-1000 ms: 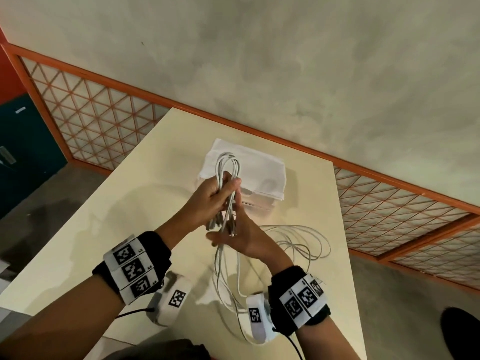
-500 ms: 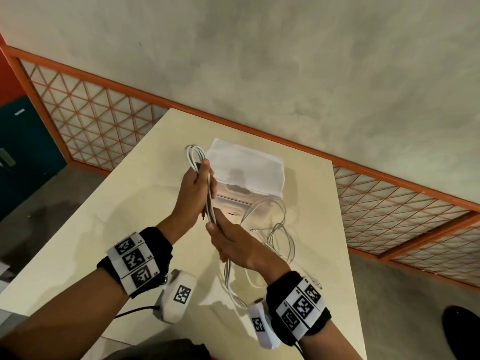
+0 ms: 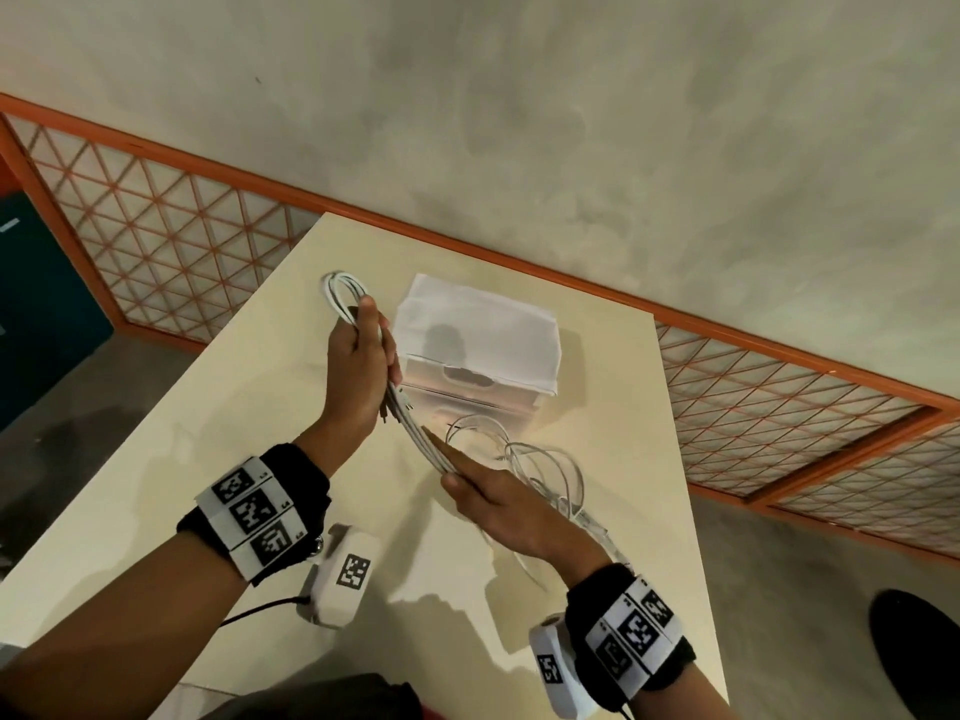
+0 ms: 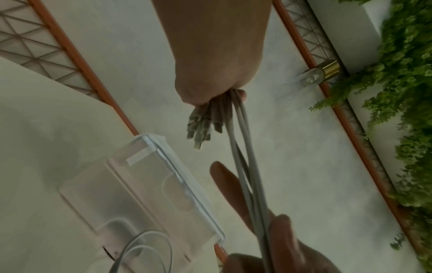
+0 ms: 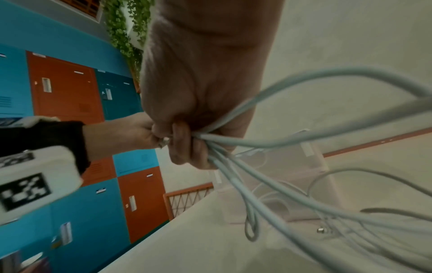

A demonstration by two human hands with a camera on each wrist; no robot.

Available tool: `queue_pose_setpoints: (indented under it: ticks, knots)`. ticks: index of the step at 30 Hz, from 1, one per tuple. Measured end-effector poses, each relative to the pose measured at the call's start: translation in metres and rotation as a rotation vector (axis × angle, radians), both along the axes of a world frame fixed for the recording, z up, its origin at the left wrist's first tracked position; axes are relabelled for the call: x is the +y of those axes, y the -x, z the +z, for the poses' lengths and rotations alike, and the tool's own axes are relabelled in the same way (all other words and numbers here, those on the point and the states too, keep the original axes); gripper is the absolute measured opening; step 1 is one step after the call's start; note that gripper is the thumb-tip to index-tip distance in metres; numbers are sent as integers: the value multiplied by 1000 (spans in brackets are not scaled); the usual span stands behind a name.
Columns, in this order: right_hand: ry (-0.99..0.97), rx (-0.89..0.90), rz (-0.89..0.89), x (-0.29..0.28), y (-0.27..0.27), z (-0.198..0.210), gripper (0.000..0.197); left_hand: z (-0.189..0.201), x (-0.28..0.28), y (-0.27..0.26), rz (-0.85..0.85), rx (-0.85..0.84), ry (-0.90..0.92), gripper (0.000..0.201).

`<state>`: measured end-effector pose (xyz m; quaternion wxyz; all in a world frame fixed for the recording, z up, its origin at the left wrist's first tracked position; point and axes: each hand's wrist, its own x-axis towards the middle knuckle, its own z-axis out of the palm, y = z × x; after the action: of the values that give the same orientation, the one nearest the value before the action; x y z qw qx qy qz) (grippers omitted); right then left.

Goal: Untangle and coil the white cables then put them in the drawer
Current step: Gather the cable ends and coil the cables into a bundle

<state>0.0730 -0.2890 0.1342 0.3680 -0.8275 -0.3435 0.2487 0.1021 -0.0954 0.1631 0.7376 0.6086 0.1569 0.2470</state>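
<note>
Left hand (image 3: 358, 376) grips gathered cables (image 3: 415, 433) above the table (image 3: 218, 459); right hand (image 3: 498, 504) pinches trailing strands. Loose loops remain uncoiled beside the closed drawer (image 3: 467, 402); nothing stored yet.

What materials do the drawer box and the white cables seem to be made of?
Drawer box: probably clear plastic with a glossy finish; the table shows through its front. White cables: likely a smooth rubbery plastic jacket, since they bend in soft loops; the plug tips look metallic, though blurred.
</note>
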Motion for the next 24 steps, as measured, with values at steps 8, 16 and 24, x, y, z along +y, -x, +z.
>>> queue_pose_setpoints:
  ticks: [8,16,24]
  knots:
    - [-290,60,-199,-21,-34,43,35,3,6,0,-289,41,-52,39]
    - [-129,-281,-69,4,-35,75,27,21,-5,3,-576,107,-68,38]
    - [-126,-457,-148,8,-34,101,21,30,-17,12,-593,108,-54,38]
